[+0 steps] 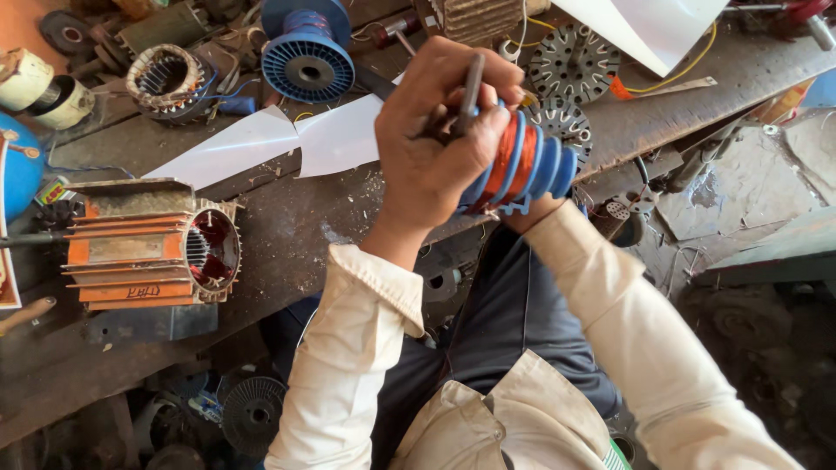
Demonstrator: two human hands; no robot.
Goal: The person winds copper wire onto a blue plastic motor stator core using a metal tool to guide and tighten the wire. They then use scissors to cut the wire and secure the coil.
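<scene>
Blue winding former [522,170] (coppery wire) gripped by left hand [435,139].

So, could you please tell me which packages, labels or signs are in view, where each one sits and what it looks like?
Small packet: left on the bench, behind the orange motor housing; colourful, red and yellow.
Printed card: far left edge, cut off; white with red border.
Carton: right edge, beyond the bench; orange-yellow, mostly hidden.
Marking: dark handwriting on the orange motor housing's side.

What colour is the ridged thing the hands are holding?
The ridged former is blue, wound with coppery-orange wire; the head view shows it.
</scene>
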